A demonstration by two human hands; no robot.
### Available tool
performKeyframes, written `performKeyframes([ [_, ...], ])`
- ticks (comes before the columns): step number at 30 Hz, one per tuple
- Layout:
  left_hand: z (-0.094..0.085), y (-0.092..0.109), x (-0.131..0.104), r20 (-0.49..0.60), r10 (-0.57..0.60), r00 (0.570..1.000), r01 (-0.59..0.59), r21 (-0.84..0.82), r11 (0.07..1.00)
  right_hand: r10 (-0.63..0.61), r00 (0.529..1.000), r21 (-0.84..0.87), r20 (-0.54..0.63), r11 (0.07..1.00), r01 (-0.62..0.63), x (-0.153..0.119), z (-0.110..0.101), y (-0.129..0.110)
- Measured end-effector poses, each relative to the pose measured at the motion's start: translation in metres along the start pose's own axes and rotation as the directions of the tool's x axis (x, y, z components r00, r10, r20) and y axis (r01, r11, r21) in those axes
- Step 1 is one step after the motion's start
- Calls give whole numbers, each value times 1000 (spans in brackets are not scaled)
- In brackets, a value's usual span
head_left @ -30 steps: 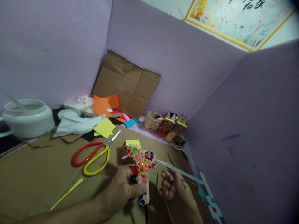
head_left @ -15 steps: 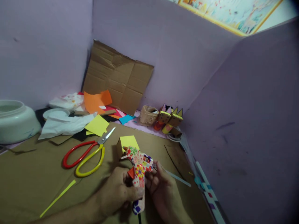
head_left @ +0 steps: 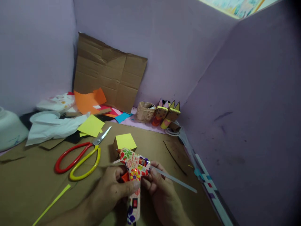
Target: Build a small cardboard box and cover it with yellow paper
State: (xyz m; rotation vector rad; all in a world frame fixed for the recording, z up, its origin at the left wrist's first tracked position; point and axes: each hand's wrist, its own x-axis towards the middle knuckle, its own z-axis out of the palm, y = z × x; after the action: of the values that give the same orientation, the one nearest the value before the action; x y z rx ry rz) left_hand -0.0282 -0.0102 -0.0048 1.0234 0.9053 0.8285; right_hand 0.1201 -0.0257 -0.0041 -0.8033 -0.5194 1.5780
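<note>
At bottom centre, the left hand (head_left: 115,187) grips a glue gun (head_left: 134,183) (gaily flowered); the right hand (head_left: 162,185) pinches its glue stick (head_left: 176,180).

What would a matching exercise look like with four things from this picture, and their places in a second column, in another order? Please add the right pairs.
Things
1. Flower-patterned glue gun
2. Large brown cardboard sheet
3. Scissors with one red and one yellow handle
4. Long translucent glue stick

Places
A. Leaning against the pale purple wall
B. Lying on the brown work surface
C. Pointing back from the gun's rear, at the right hand
D. Gripped by the left hand

Right pairs: 1-D, 2-A, 3-B, 4-C
</note>
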Motion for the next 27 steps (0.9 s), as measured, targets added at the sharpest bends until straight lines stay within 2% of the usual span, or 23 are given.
performKeyframes([
  [5,4,10,-6,28,64,998,-64,1,998,65,985,-8,-157,998,-67,1,-6,-4],
  [7,5,15,-7,35,63,997,-64,21,998,68,981,-35,-184,997,-76,2,-7,-4],
  [12,5,21,-7,79,84,993,-86,29,996,-4,993,-125,-116,992,-10,2,-10,-3],
  [18,0,14,-4,111,72,991,-69,-33,997,-18,998,-186,-67,983,5,-1,-13,-6],
  [21,-1,11,-4,116,80,990,-76,-36,996,-21,997,-208,-73,978,5,-1,-11,-5],
  [27,2,12,-5,139,84,987,-68,-116,991,-94,983,-219,-159,974,58,-5,-2,-2],
])
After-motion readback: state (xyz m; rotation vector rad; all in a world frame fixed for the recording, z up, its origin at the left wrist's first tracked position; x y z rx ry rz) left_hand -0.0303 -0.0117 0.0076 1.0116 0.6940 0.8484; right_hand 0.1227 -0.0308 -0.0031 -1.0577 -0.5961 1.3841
